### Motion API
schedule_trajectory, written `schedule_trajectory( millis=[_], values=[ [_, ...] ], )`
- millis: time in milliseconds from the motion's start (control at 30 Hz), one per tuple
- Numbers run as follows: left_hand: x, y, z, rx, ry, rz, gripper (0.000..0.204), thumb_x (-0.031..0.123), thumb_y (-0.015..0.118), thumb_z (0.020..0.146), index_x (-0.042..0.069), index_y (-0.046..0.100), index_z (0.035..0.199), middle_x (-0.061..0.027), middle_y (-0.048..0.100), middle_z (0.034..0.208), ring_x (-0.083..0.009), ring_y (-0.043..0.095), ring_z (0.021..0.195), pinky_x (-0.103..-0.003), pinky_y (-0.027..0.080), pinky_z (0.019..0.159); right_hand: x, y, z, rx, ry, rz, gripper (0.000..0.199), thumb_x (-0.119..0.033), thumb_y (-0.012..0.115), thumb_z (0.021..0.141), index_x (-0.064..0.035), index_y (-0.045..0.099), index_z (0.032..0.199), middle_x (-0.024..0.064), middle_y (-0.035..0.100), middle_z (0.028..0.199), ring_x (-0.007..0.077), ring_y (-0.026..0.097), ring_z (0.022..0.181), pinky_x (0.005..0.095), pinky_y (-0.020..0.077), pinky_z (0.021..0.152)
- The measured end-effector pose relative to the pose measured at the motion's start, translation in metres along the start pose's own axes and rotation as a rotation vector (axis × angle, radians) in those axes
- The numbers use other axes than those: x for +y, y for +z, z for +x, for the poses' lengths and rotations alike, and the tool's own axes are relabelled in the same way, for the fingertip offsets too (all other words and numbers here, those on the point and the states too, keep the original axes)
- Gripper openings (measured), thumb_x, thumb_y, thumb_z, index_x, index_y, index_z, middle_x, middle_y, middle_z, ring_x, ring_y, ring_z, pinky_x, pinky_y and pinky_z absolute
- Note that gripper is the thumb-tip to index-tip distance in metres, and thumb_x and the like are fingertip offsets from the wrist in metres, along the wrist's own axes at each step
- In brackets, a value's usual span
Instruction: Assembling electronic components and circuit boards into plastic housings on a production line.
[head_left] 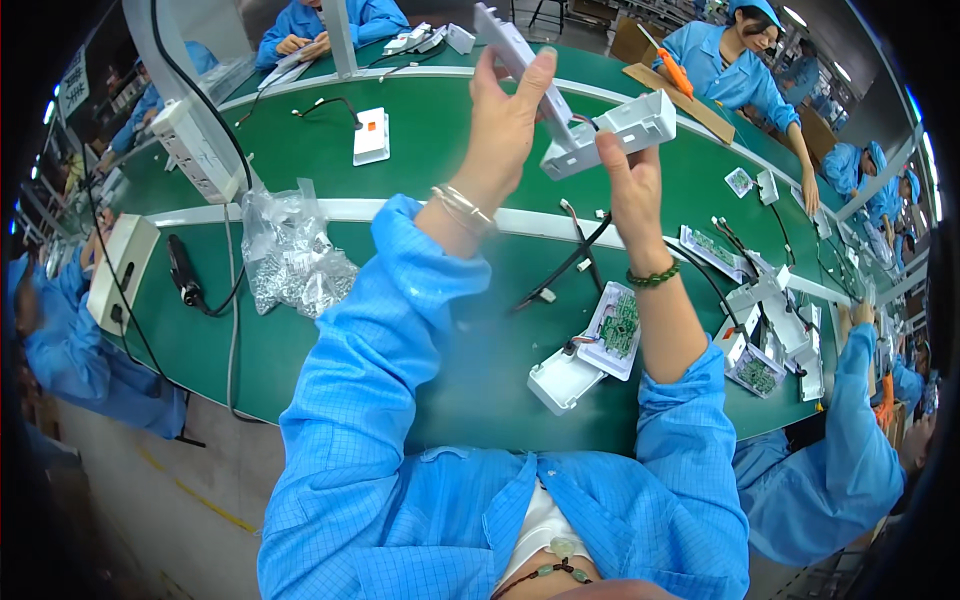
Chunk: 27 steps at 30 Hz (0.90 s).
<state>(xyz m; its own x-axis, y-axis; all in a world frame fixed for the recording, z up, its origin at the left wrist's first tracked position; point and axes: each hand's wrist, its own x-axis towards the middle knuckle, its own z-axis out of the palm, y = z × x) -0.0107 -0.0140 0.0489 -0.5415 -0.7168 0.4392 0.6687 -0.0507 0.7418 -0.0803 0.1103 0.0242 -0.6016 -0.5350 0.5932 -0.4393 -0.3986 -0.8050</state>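
My left hand [503, 125], raised above the bench, grips a flat white plastic housing half [525, 65] between thumb and fingers, tilted. In my right hand [633, 195] is a deeper white housing half [640, 122], its thumb pressed on the near side. The two halves are apart at an angle, their lower ends close together, with thin wires [585, 121] running between them. A black cable [575, 260] lies on the green bench just left of my right wrist. Below my right hand rests another opened unit: a white shell [565, 382] wired to a half with a green circuit board [613, 322].
A clear bag of small metal parts [290, 250] lies left of my arms, beside a black corded tool [183, 272] and a white power strip [195, 150]. A closed white unit [371, 137] sits beyond the pale rail [345, 210]. Opened housings [765, 310] crowd the right. Co-workers surround the bench.
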Motion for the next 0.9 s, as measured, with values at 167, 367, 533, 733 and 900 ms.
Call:
schedule_trajectory(
  millis=[167,367,533,733,900],
  values=[
    [-0.002,-0.012,0.003,-0.277,-0.033,0.299,0.074,0.050,0.056,0.077,-0.007,0.036,0.119,-0.0111,0.045,0.102,-0.0140,0.052,0.081,-0.025,0.046,0.064,-0.011,-0.016,0.016,-0.030,0.013,-0.207,0.081,-0.033,0.060,0.078,0.0059,0.013,0.132,0.0081,0.057,0.079,0.0104,0.052,0.070,0.0205,0.0413,0.061],
    [-0.015,-0.006,-0.024,-0.285,-0.042,0.349,0.066,0.047,0.046,0.084,-0.005,0.035,0.122,-0.0124,0.044,0.101,-0.0170,0.048,0.091,-0.027,0.041,0.078,-0.025,0.001,0.018,-0.032,0.055,-0.227,0.063,-0.035,0.052,0.083,-0.0041,0.026,0.131,0.0051,0.055,0.077,0.0074,0.051,0.065,0.0194,0.0395,0.057],
    [-0.029,-0.003,-0.033,-0.302,0.075,0.306,0.058,0.042,0.043,0.087,-0.002,0.035,0.124,-0.0120,0.043,0.103,-0.0170,0.046,0.094,-0.027,0.039,0.081,-0.021,0.008,0.017,-0.031,0.016,-0.213,0.057,-0.033,0.049,0.085,-0.0056,0.030,0.130,0.0045,0.055,0.081,0.0058,0.051,0.069,0.0182,0.0399,0.059],
    [-0.035,-0.003,-0.042,-0.310,0.059,0.285,0.059,0.041,0.042,0.088,-0.003,0.033,0.125,-0.0131,0.042,0.106,-0.0182,0.046,0.096,-0.027,0.038,0.083,-0.021,0.009,0.014,-0.038,0.041,-0.230,0.054,-0.032,0.048,0.086,-0.0038,0.032,0.129,0.0042,0.055,0.081,0.0062,0.052,0.071,0.0189,0.0408,0.061],
    [-0.037,-0.003,-0.044,-0.336,0.069,0.151,0.056,0.037,0.043,0.088,-0.003,0.031,0.126,-0.0129,0.042,0.112,-0.0171,0.045,0.100,-0.027,0.037,0.085,-0.014,0.005,0.018,-0.093,0.030,-0.124,0.053,-0.032,0.048,0.086,-0.0039,0.033,0.128,0.0044,0.055,0.081,0.0062,0.052,0.071,0.0191,0.0409,0.062]
  ],
)
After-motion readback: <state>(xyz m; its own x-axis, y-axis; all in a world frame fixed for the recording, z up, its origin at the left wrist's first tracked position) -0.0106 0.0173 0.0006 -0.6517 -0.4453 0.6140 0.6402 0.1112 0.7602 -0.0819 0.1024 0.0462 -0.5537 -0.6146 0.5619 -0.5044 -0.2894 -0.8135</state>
